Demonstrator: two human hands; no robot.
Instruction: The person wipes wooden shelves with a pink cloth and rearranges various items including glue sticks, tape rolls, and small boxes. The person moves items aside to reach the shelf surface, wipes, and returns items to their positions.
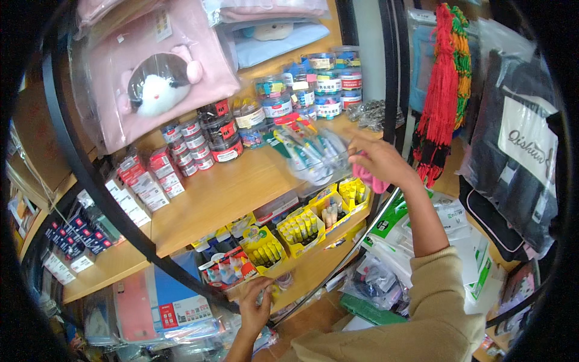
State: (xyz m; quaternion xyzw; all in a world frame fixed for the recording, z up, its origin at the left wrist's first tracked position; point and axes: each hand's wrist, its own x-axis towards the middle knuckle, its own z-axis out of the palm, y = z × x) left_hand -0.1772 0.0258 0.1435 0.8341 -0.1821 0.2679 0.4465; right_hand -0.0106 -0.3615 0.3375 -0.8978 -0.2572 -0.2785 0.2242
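Note:
My right hand (pixel 380 158) is raised at the right end of the upper wooden shelf (pixel 212 194), gripping a bunched pink cloth (pixel 371 176). Its fingertips are close to a clear plastic tub (pixel 316 172) of packaged, pen-like items; whether they touch it is blurred. The tub sits at the shelf's front edge. Lower down, my left hand (pixel 255 303) has curled fingers and is near a red box with colourful pictures (pixel 228 269). Something small may be between those fingers, but I cannot make it out.
Round tubs of clips (pixel 278 106) are stacked behind. Yellow boxes of glue sticks (pixel 301 226) fill the shelf below. A black metal post (pixel 108 194) crosses the left side. Red cords (pixel 438 90) hang at right, above plastic-wrapped packages (pixel 407 231).

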